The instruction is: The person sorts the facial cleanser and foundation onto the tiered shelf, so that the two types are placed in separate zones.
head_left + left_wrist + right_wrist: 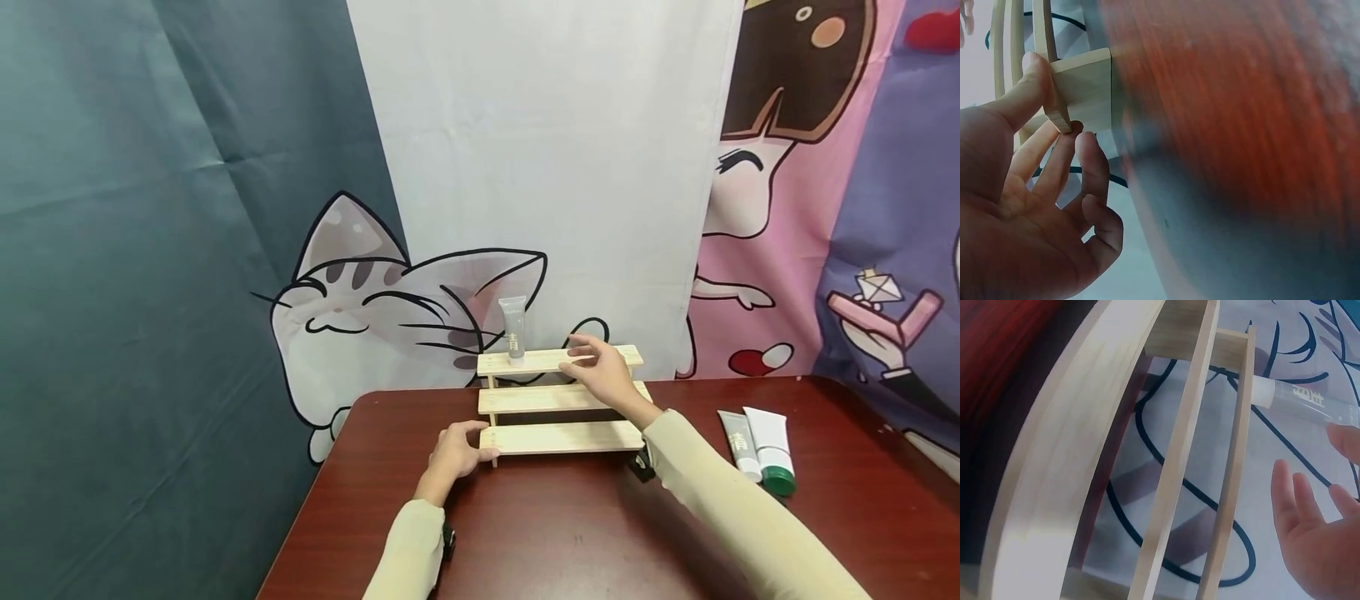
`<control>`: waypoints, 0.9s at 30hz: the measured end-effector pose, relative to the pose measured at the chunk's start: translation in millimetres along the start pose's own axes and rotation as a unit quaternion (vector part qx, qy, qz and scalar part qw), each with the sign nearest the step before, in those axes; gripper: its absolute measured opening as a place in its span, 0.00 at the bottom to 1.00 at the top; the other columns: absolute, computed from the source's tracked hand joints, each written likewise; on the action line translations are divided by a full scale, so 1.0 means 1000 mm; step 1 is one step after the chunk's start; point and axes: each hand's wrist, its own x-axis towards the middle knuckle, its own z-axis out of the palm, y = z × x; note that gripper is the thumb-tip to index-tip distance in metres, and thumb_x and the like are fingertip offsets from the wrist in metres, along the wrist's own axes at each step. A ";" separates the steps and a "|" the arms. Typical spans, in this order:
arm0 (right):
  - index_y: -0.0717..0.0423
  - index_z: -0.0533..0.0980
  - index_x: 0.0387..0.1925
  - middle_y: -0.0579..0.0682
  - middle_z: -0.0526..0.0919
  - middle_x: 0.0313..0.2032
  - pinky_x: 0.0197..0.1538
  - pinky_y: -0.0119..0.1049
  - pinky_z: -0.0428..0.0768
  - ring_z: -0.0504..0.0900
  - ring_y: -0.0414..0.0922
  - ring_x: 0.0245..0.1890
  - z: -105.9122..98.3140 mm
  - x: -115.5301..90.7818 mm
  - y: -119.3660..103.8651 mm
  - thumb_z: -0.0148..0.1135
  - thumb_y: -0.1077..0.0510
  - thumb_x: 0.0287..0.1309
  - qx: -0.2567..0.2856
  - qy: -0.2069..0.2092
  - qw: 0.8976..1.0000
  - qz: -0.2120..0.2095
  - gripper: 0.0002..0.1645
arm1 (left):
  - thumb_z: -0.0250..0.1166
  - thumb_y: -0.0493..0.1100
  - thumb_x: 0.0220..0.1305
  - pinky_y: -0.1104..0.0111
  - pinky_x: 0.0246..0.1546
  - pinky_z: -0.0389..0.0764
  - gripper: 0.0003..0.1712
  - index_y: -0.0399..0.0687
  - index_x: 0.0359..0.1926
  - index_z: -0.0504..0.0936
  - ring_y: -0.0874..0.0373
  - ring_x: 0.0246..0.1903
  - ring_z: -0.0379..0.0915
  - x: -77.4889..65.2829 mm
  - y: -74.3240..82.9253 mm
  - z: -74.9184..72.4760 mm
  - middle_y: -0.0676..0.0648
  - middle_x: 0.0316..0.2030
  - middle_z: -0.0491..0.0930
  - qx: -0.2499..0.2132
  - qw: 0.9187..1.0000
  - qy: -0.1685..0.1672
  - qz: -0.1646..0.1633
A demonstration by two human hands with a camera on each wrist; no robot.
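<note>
At the left front corner of a three-tier wooden rack [558, 400], a person's left hand [452, 452] pinches the end of the lowest board [566, 438], its grip closed to the board's thickness, thumb over the top. Near the top board [540, 361], toward its right side, the right hand [606, 375] is spread, thumb and fingers well parted; its grip has hold of nothing.

Two hands, one rack of three boards, and three tubes are in sight. One clear tube [514, 329] stands upright, cap down, near the left end of the top board, a little left of the right hand and apart from it. The other two tubes lie side by side on the reddish-brown tabletop [555, 525], to the right of the rack: a grey tube [737, 437] with a white cap, and a white tube [767, 433] with a green cap. Two pale sleeves, left [411, 537] and right [738, 508], reach in from below. Behind everything hangs a printed cloth [555, 125] with a smiling cartoon cat [330, 350].

Only the head view shows the two lying tubes. The left wrist view shows what the head view hides: the rack's side panel [1088, 90] beneath the lowest board, and two curled fingers clear of the wood. The right wrist view looks along the three boards and shows the clear tube's white cap [1264, 394] against the top one.
</note>
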 end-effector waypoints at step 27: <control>0.68 0.71 0.63 0.73 0.79 0.52 0.33 0.41 0.85 0.86 0.45 0.39 -0.106 -0.066 0.043 0.70 0.60 0.60 -0.063 0.013 0.998 0.005 0.32 | 0.80 0.56 0.47 0.49 0.36 0.75 0.32 0.65 0.56 0.84 0.39 0.50 0.76 -0.002 0.004 0.000 0.40 0.56 0.79 0.015 1.000 0.005 -0.011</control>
